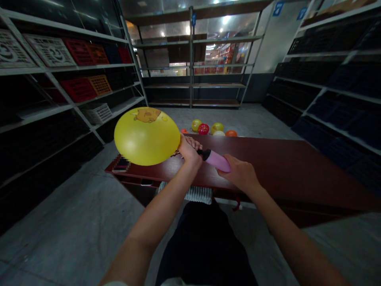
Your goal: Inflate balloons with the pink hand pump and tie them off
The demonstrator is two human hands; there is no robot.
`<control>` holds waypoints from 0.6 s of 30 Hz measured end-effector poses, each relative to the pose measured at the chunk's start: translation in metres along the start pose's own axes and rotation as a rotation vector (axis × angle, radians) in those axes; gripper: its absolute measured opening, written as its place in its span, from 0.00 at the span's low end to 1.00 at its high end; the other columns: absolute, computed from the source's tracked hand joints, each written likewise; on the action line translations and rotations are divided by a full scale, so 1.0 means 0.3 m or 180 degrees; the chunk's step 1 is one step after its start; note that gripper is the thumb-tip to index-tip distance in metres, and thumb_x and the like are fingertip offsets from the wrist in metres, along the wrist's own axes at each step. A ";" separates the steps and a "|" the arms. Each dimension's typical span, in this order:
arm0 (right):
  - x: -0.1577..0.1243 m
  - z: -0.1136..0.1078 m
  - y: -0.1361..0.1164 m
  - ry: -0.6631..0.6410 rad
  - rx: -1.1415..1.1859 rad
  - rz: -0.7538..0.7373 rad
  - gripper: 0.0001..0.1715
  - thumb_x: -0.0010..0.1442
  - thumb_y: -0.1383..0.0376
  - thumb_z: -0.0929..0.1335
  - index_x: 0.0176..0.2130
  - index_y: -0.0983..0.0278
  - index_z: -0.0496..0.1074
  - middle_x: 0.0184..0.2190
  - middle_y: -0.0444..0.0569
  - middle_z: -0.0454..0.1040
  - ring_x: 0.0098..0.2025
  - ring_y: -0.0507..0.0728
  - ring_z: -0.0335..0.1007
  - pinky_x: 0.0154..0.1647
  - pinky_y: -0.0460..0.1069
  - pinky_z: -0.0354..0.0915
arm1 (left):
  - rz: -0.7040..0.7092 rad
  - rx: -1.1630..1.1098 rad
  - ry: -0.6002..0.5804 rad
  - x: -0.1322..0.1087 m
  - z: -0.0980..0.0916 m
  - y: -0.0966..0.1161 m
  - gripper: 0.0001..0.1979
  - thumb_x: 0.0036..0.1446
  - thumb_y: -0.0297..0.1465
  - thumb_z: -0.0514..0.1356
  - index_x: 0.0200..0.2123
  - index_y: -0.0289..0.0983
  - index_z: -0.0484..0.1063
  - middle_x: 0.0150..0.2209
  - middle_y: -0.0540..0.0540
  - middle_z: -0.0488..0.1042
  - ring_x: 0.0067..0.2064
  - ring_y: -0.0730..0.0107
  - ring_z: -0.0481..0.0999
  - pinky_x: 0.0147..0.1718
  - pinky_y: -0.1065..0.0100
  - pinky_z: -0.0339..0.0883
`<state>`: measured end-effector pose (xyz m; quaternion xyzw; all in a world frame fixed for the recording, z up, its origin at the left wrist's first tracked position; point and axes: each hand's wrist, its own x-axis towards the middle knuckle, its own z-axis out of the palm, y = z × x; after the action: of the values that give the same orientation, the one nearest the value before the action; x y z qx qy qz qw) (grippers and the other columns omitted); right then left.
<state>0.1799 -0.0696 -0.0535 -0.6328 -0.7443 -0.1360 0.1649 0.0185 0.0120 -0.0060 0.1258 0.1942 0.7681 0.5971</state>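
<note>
A large inflated yellow balloon (147, 137) with a brown cartoon animal printed on it stands out to the left above the table. My left hand (190, 151) is closed around its neck, at the black nozzle end of a pink hand balloon pump (218, 161). The neck itself is hidden by my fingers. On the right, my right hand (240, 171) is wrapped round the other end of the pump. The pump slants over the dark red table (276, 163), nozzle toward the balloon. Small brownish items, partly covered by my left hand, lie beneath it.
Beyond the table's far edge several balloons (203, 129) lie on the floor. A blurred-out phone-like object (121, 163) rests at the left corner. Shelves with crates (79, 89) line the left; more racks (192, 85) stand behind and right. Under the tabletop is a ribbed grey-white item (199, 194).
</note>
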 end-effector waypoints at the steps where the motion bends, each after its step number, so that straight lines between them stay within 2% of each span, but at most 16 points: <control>1: 0.007 -0.002 -0.015 0.0012 0.0028 -0.0002 0.22 0.57 0.50 0.67 0.45 0.61 0.70 0.38 0.51 0.80 0.32 0.60 0.76 0.27 0.49 0.55 | 0.0009 0.0005 -0.0018 -0.002 0.002 0.001 0.25 0.66 0.41 0.53 0.20 0.39 0.47 0.14 0.57 0.46 0.13 0.80 0.46 0.14 0.72 0.44; 5: 0.029 -0.007 -0.050 0.0019 0.0121 -0.0099 0.22 0.58 0.51 0.66 0.47 0.60 0.69 0.40 0.51 0.80 0.35 0.59 0.75 0.28 0.49 0.55 | -0.0052 0.0014 0.0120 0.028 -0.008 0.037 0.25 0.67 0.41 0.52 0.21 0.39 0.47 0.14 0.57 0.45 0.13 0.80 0.46 0.15 0.72 0.45; 9: 0.051 0.005 -0.043 0.0076 -0.0076 -0.0370 0.22 0.61 0.51 0.65 0.50 0.61 0.68 0.43 0.52 0.79 0.38 0.59 0.75 0.30 0.49 0.55 | -0.0067 0.0011 0.0349 0.095 -0.049 0.092 0.21 0.66 0.33 0.51 0.21 0.39 0.47 0.14 0.58 0.45 0.14 0.80 0.47 0.15 0.72 0.46; 13: 0.054 0.031 0.005 0.0072 -0.0407 -0.0554 0.24 0.63 0.50 0.63 0.52 0.62 0.68 0.41 0.54 0.78 0.37 0.59 0.74 0.31 0.49 0.55 | -0.0026 0.0021 0.0624 0.154 -0.091 0.162 0.18 0.63 0.28 0.50 0.22 0.39 0.48 0.15 0.58 0.45 0.14 0.81 0.47 0.16 0.73 0.46; 18: 0.019 0.045 0.084 0.0102 -0.0632 -0.0664 0.26 0.64 0.50 0.63 0.54 0.63 0.67 0.41 0.54 0.78 0.38 0.60 0.73 0.34 0.50 0.56 | 0.0007 0.0001 0.0664 0.188 -0.123 0.256 0.19 0.64 0.30 0.50 0.22 0.39 0.45 0.15 0.58 0.45 0.14 0.80 0.46 0.16 0.73 0.47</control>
<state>0.2028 -0.0548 -0.0634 -0.5629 -0.7861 -0.2354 0.0982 -0.0782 0.0449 -0.0067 0.0453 0.2553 0.7776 0.5728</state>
